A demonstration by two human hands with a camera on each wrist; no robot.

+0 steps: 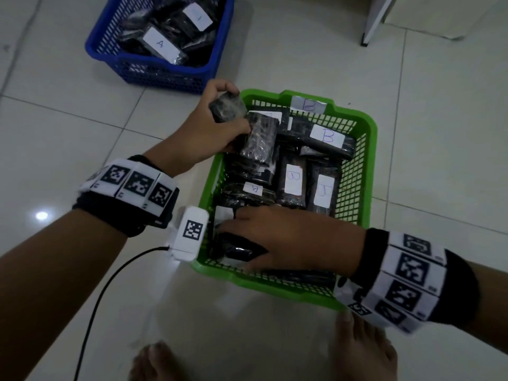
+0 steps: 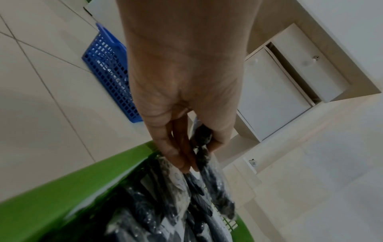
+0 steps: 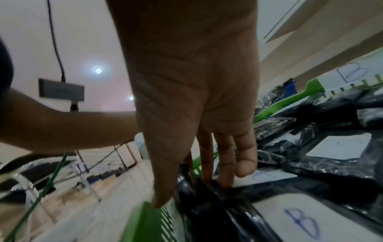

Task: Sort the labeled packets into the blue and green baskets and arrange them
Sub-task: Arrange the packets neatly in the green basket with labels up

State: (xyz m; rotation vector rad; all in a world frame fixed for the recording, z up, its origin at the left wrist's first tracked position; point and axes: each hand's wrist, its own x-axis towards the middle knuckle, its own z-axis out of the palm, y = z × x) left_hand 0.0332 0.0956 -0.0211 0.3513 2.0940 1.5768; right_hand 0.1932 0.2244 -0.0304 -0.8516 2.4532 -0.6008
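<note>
The green basket stands in the middle of the floor, filled with black packets bearing white "B" labels. My left hand is at its far left corner, where fingers and thumb grip a black packet raised above the rim; the left wrist view shows the left hand pinching the packet. At the basket's near left corner my right hand holds another black packet between thumb and fingers, also shown as right hand on that packet. At the far left, the blue basket contains packets labelled "A".
White tiled floor surrounds both baskets. A white cabinet stands at the far right. A black cable runs from my left wrist across the floor. Bare feet are just in front of the green basket.
</note>
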